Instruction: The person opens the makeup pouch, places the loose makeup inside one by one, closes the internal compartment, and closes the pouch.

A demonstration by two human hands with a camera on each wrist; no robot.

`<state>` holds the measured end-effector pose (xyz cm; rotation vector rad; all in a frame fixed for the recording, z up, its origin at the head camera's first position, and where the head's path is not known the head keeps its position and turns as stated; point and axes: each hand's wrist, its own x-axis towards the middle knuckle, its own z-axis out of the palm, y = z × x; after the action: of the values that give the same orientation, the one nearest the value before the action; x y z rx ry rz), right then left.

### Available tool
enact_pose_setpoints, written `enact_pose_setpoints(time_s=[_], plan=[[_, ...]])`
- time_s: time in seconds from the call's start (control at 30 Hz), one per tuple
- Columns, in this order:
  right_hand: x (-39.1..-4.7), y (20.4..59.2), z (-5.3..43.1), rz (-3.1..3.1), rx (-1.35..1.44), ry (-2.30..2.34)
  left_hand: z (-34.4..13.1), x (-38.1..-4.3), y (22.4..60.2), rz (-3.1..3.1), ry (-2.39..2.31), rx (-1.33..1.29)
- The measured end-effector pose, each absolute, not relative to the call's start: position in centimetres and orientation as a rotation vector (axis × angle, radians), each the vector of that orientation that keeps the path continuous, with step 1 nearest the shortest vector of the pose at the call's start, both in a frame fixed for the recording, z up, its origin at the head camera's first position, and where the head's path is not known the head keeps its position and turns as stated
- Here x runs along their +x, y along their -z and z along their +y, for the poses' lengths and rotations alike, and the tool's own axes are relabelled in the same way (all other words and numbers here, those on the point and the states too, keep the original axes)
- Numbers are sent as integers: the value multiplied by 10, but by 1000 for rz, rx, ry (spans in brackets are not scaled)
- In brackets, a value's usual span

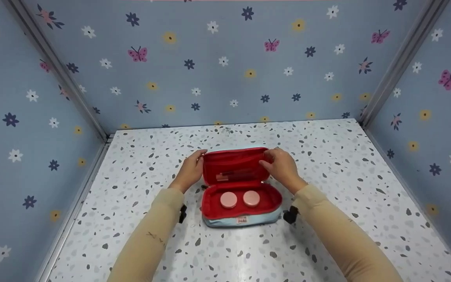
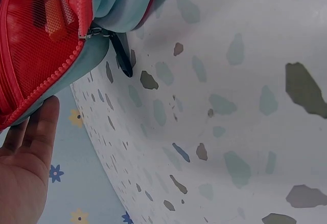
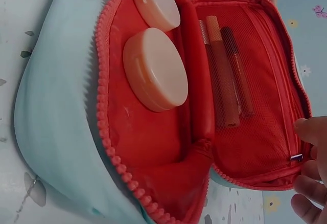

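A light-blue zippered pouch [image 1: 262, 217] with a red lining lies unzipped, its lid [image 1: 231, 156] raised at the back. Two round pale-pink lidded containers [image 3: 156, 70] sit in the base. Behind the lid's red mesh are several slim tubes or sticks [image 3: 225, 75]. My left hand [image 1: 189, 170] holds the lid's left edge, with fingers [image 2: 45, 119] extended behind it; the thumb's contact is unclear. At the opposite edge, my right hand [image 1: 284, 166] grips the lid, thumb on the red inner side. Some right fingertips are hidden behind it.
The pouch rests on a white speckled tabletop [image 1: 139, 164]. Blue flower-print panels [image 1: 225, 78] stand at the back and both sides, with grey metal strips at the corners. A dark zipper pull [image 2: 120, 55] hangs by the pouch's hinge.
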<state>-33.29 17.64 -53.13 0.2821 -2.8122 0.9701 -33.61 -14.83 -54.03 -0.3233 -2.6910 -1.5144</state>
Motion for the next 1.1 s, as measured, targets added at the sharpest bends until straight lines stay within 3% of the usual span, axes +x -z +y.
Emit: enact_pose_setpoints(time_s=[1.1], plan=[[-353, 552, 173, -2650, 320, -948, -150, -336, 539, -2726, 1511, -317]])
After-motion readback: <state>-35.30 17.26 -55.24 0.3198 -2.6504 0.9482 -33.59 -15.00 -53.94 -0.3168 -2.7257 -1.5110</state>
